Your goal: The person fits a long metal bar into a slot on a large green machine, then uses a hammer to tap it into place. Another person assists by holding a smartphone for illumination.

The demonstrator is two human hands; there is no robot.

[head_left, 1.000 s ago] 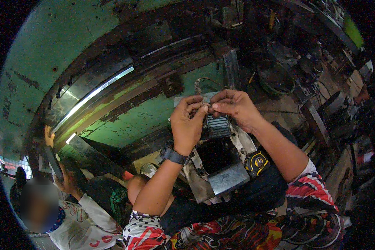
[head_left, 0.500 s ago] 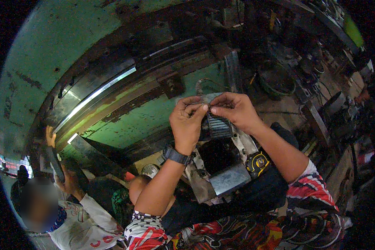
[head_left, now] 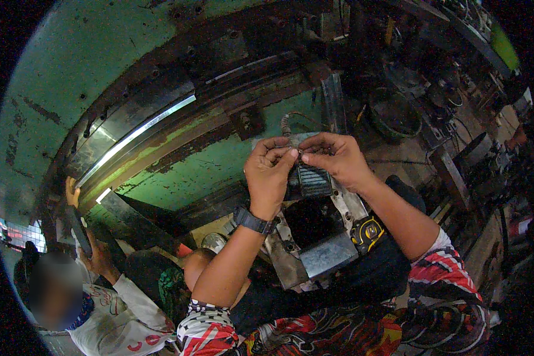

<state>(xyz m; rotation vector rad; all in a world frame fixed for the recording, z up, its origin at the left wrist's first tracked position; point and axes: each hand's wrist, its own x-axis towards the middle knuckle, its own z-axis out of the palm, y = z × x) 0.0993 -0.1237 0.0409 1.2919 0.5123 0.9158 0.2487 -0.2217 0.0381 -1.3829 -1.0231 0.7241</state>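
My left hand (head_left: 267,178), with a dark watch (head_left: 253,221) on its wrist, meets my right hand (head_left: 341,159) fingertip to fingertip. Both are closed in a pinch on something too small and too covered to make out. Under them is a finned grey metal part (head_left: 314,181), partly hidden by my fingers. It belongs to or rests on a metal frame (head_left: 288,256) around a dark opening, close to my body. A flat grey plate (head_left: 329,255) forms the frame's near side. A yellow and black tape measure (head_left: 368,233) lies at the frame's right.
A large green machine (head_left: 187,181) with a long bright metal edge (head_left: 142,133) fills the left and middle. At lower left, a co-worker in a white sleeve (head_left: 139,302) holds a dark flat bar (head_left: 80,230). A round dark bin (head_left: 394,113) and scattered metal parts occupy the right.
Both hands keep their pinch, with only a very slight shift of the fingertips. The view has moved a little; the co-worker looks much the same.
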